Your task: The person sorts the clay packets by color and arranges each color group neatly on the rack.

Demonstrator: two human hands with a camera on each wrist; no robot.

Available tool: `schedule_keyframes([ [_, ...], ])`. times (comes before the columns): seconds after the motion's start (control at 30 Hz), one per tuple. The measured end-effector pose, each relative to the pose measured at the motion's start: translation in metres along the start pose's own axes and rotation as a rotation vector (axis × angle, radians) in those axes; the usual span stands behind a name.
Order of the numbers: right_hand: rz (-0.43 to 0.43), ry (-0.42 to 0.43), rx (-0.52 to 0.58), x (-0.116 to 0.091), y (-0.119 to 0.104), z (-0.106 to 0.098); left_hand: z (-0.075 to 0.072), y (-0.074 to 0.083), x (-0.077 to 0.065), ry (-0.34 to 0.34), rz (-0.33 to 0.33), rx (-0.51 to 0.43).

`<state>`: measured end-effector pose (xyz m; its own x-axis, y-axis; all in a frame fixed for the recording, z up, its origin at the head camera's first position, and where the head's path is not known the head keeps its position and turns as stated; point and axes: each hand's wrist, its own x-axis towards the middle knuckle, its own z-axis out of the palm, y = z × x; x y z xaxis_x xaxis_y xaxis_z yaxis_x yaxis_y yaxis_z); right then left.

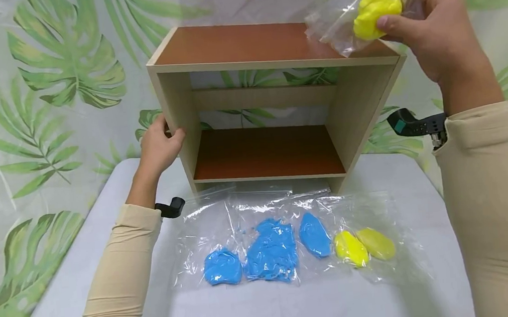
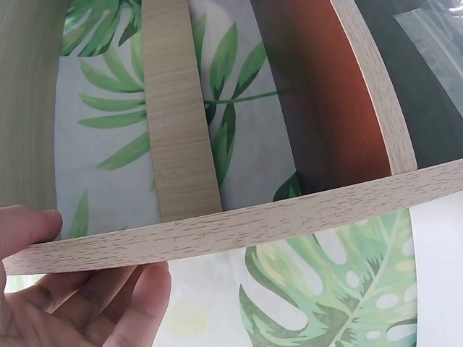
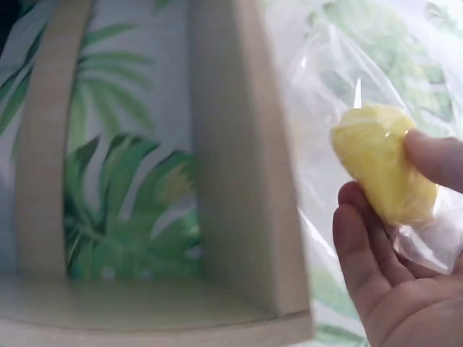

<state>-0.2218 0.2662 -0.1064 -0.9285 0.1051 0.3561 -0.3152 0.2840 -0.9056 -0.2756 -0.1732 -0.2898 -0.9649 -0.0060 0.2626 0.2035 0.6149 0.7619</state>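
A small wooden shelf (image 1: 276,151) with reddish-brown boards stands tilted at the back of the table. My left hand (image 1: 159,144) grips its left side panel (image 2: 239,224), thumb on the inner face and fingers outside. Up at the shelf's top right corner, my right hand (image 1: 442,31) pinches a clear plastic bag (image 1: 332,20) with a yellow clay-like lump (image 1: 377,12) inside. In the right wrist view the thumb and fingers press the yellow lump (image 3: 383,163) through the plastic, beside the right panel (image 3: 253,144).
In front of the shelf, clear bags lie in a row on the white-covered table (image 1: 294,311). Blue lumps (image 1: 271,250) fill the left ones, yellow lumps (image 1: 351,248) the right. Behind hangs a leaf-patterned cloth (image 1: 73,58).
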Motion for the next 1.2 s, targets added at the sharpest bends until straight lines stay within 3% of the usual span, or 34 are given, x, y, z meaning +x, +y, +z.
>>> schedule_keyframes([
  [0.07,0.028,0.016,-0.065,-0.002,0.007,-0.005,0.0,0.001,0.0,-0.006,-0.001,0.002],
  [0.27,0.134,0.148,-0.044,-0.006,0.017,-0.008,-0.002,0.002,0.001,-0.007,-0.007,-0.005],
  [0.37,0.165,0.169,0.0,-0.005,0.018,-0.005,-0.003,0.002,0.001,-0.001,-0.005,-0.008],
  [0.5,0.169,0.156,0.0,-0.001,0.02,-0.001,-0.001,0.0,0.0,-0.008,-0.008,-0.003],
  [0.73,0.202,0.162,-0.199,-0.002,0.019,0.002,0.002,-0.002,0.003,-0.014,-0.014,0.006],
  [0.9,0.192,0.155,-0.263,-0.005,0.018,0.003,0.002,-0.002,0.004,-0.013,-0.012,0.012],
  [1.2,0.102,0.024,-0.488,-0.009,0.023,-0.003,0.002,-0.001,0.004,-0.012,-0.018,0.007],
])
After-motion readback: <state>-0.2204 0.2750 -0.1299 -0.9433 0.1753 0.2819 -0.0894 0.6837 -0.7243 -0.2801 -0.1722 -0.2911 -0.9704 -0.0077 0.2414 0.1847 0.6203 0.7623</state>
